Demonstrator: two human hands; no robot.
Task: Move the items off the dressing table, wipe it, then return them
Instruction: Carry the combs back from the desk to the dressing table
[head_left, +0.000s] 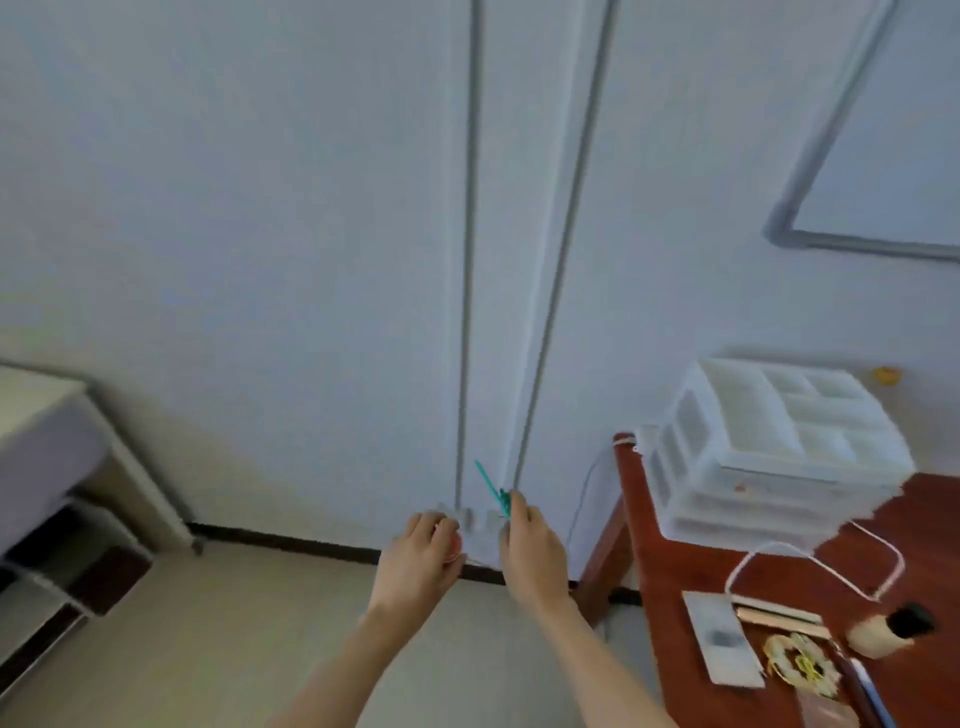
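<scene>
Your right hand (527, 545) pinches a thin teal plastic stick (489, 487). Your left hand (428, 551) is curled on something blurred. Both are left of the red-brown wooden counter (670, 566) edge, above bare floor (218, 639)

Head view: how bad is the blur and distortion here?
Head view: motion blur throughout; the white plastic drawer organiser and the red-brown wooden table have smeared edges. Wide-angle bending curves the grey wall strips. Light is flat and bluish, without glare. The thin teal stick stays readable.
</scene>
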